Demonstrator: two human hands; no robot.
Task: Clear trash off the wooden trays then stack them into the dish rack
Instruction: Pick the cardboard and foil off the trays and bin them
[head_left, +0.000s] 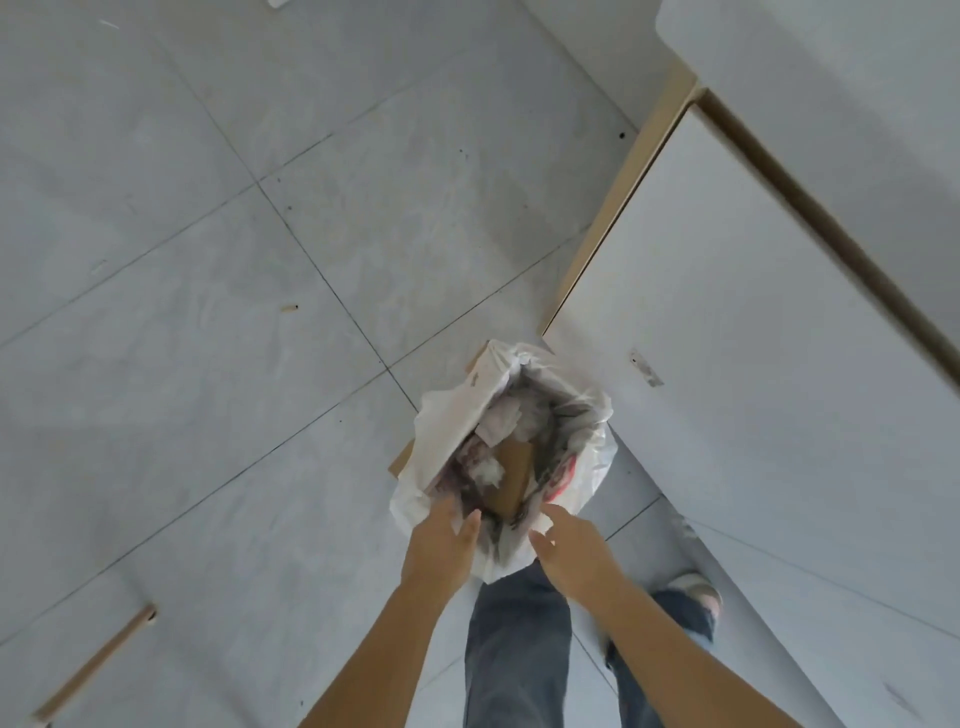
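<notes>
Readable text: none could be made out anywhere in the view.
Plastic bag (441, 436): it carried a red printed patch on its right side, too crumpled and blurred to read.
Cabinet door (737, 332): it bore a small metal fitting with no legible marking.

Single head-worn view | looks steeply down from standing height | tiled floor (208, 260) fills the frame, white cabinet (753, 364) at right | person's forearms and legs nearest, at bottom edge.
</notes>
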